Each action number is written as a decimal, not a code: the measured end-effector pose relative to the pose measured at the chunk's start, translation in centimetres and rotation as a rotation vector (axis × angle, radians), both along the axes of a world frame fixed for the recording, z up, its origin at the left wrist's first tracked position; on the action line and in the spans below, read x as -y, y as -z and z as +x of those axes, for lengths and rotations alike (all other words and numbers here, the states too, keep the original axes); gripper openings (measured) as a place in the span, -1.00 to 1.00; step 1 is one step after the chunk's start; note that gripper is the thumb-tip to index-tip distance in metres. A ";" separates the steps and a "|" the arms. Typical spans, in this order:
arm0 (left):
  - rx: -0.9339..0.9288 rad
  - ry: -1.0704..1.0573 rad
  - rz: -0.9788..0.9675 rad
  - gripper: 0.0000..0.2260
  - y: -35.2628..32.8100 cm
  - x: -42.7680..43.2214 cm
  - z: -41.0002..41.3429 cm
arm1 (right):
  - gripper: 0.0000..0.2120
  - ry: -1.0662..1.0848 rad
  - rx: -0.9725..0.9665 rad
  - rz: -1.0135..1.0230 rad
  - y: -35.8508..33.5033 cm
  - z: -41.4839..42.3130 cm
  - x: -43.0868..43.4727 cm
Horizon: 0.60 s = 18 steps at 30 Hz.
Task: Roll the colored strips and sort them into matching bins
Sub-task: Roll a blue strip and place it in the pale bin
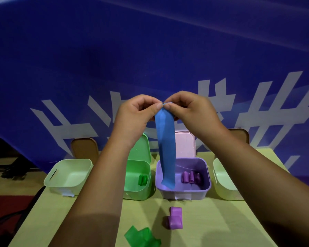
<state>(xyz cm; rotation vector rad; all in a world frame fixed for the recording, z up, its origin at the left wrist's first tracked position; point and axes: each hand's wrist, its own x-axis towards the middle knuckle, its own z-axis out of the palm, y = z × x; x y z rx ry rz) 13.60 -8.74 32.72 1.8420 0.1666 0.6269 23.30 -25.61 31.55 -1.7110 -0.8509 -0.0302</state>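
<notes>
In the middle of the frame a person's two bare hands meet. The left grip and the right grip each pinch the top edge of a blue strip between thumb and fingertips, the thumbs almost touching. The strip hangs straight down, unrolled. Its loose lower end dangles over or in front of the purple bin; which one cannot be told. That bin holds purple rolls. Just left of it a green bin holds a green roll. A left pale bin and a right pale bin flank them. Low in the frame a purple strip and a green strip lie loose on the bench. The risks, as a judgement: the limp strip may start its first turn crooked and roll into a cone; its tail may snag the purple bin's rim; and with no clearly blue bin showing, the roll could land in the wrong one.
</notes>
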 end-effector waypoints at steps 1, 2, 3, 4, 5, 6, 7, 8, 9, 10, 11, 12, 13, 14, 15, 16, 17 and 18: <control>-0.001 -0.006 0.005 -0.97 0.0 0.1 0.0 | -0.90 -0.015 -0.034 0.020 -0.1 -0.1 0.0; -0.002 -0.016 0.013 -0.96 0.0 0.1 -0.1 | -0.89 -0.029 -0.070 0.038 -0.2 -0.2 0.1; -0.001 -0.024 0.017 -0.96 0.0 0.1 -0.1 | -0.89 -0.041 -0.099 0.055 -0.2 -0.2 0.1; 0.002 -0.027 0.014 -0.97 -0.1 0.1 -0.1 | -0.89 -0.048 -0.118 0.067 -0.3 -0.3 0.1; 0.005 -0.024 0.008 -0.97 -0.2 0.2 -0.1 | -0.89 -0.049 -0.130 0.075 -0.4 -0.3 0.1; 0.007 -0.019 0.006 -0.97 -0.3 0.2 -0.1 | -0.89 -0.048 -0.141 0.079 -0.5 -0.4 0.2; 0.011 -0.017 0.010 -0.97 -0.4 0.3 -0.1 | -0.88 -0.047 -0.153 0.084 -0.5 -0.4 0.2; 0.016 -0.016 0.015 -0.96 -0.5 0.4 -0.1 | -0.89 -0.047 -0.164 0.089 -0.6 -0.5 0.2; 0.021 -0.014 0.013 -0.96 -0.5 0.4 -0.1 | -0.89 -0.047 -0.174 0.094 -0.7 -0.5 0.2; 0.025 -0.012 0.005 -0.95 -0.5 0.4 0.0 | -0.90 -0.045 -0.183 0.101 -0.7 -0.6 0.2; 0.024 -0.011 -0.005 -0.94 -0.5 0.4 0.0 | -0.91 -0.044 -0.192 0.109 -0.7 -0.6 0.2; 0.020 -0.010 -0.016 -0.93 -0.5 0.3 0.1 | -0.91 -0.041 -0.197 0.116 -0.8 -0.7 0.2; 0.015 -0.009 -0.029 -0.92 -0.5 0.3 0.1 | -0.91 -0.039 -0.200 0.121 -0.8 -0.7 0.2; 0.010 -0.007 -0.045 -0.92 -0.6 0.4 0.1 | -0.91 -0.037 -0.206 0.126 -0.9 -0.8 0.2; 0.006 -0.004 -0.066 -0.91 -0.5 0.4 0.1 | -0.91 -0.037 -0.216 0.134 -0.9 -0.8 0.2; 0.002 -0.001 -0.092 -0.90 -0.4 0.3 0.1 | -0.91 -0.037 -0.229 0.140 -0.8 -0.9 0.2; -0.001 0.001 -0.121 -0.88 -0.3 0.3 0.2 | -0.92 -0.036 -0.240 0.143 -0.8 -0.9 0.2; -0.003 0.005 -0.154 -0.87 -0.2 0.3 0.2 | -0.92 -0.036 -0.250 0.144 -0.8 -0.9 0.2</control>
